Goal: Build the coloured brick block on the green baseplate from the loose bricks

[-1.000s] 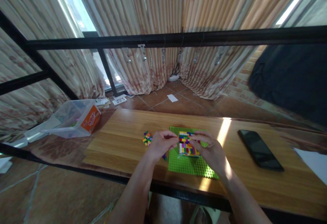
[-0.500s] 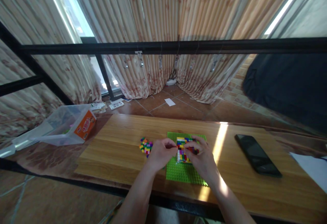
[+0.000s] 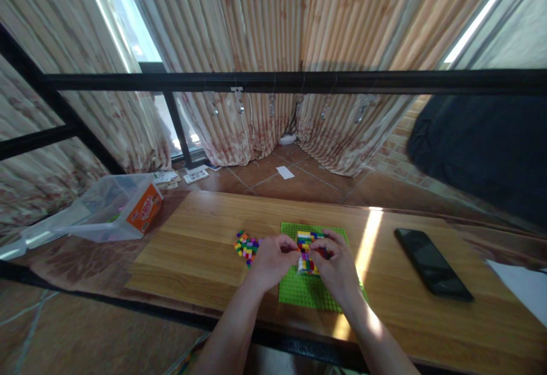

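A green studded baseplate lies on the wooden board, with a block of many-coloured toy bricks built up on it. My left hand reaches over the plate's left edge, thumb and forefinger pinched at the block's left side. Whatever is between those fingertips is too small to make out. From the right, my right hand curls over the block, its thumb and forefinger drawn together close to the left fingertips. Its fingers hide much of the block, and their contents do not show. Loose small bricks are heaped beside my left hand.
A black phone lies on the wooden board at the right, near white paper. A clear plastic box with an orange label stands at the left. A black metal bar crosses beyond the board, before curtains.
Both hands stay over the brick block with only slight finger shifts. The whole view has moved a little, so everything sits slightly further right.
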Available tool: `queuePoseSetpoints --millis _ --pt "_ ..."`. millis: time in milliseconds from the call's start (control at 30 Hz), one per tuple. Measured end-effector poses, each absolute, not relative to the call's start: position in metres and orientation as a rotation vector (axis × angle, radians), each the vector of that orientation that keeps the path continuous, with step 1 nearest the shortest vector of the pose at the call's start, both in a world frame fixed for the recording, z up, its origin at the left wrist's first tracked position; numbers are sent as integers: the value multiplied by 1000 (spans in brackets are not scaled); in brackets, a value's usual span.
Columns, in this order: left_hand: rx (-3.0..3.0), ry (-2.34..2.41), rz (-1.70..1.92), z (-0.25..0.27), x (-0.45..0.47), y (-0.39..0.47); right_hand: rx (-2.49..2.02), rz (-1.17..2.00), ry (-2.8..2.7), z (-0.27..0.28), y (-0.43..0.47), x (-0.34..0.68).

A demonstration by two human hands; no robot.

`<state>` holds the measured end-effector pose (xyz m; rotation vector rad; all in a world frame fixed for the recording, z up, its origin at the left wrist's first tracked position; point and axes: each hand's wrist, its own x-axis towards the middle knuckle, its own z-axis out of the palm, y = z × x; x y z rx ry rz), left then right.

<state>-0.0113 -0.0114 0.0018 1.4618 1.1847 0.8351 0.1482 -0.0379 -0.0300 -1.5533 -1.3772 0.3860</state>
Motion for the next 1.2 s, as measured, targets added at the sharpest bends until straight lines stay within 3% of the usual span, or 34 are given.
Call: queuePoseSetpoints --millis 533,1200 --pt "1381 1111 887 0 -9 -16 -1532 479 -1391 -29 -40 155" --pt "1251 1043 925 1 8 -22 -1412 325 -1599 -16 -49 152"
